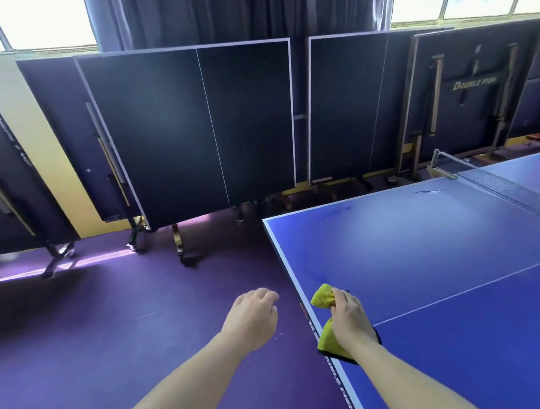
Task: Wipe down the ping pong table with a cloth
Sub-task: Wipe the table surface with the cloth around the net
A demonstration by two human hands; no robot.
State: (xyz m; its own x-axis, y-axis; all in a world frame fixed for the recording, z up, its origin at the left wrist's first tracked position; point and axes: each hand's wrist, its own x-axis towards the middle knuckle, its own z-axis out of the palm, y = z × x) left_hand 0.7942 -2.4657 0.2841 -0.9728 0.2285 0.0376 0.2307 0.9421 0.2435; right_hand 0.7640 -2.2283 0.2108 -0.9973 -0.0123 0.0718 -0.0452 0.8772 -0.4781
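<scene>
A purple floor (110,311) runs to a yellow wall (33,125). Folded tables (193,130) stand upright on wheels along it, 1 at the right showing its frame (474,84). A dark curtain (216,10) hangs between 2 bright windows (41,19). A sunlight strip (100,259) crosses the floor.

The ping pong table (424,241) is shown open and level across the right and lower right of the frame. Its blue top is bordered in white and divided by a white centre line. Its net (514,192) is stretched at the upper right, and faint smears are seen near the far edge. The cloth (322,299), yellow-green with a dark backing, is bunched on the table's left edge at lower centre, held under the right hand (350,318).
</scene>
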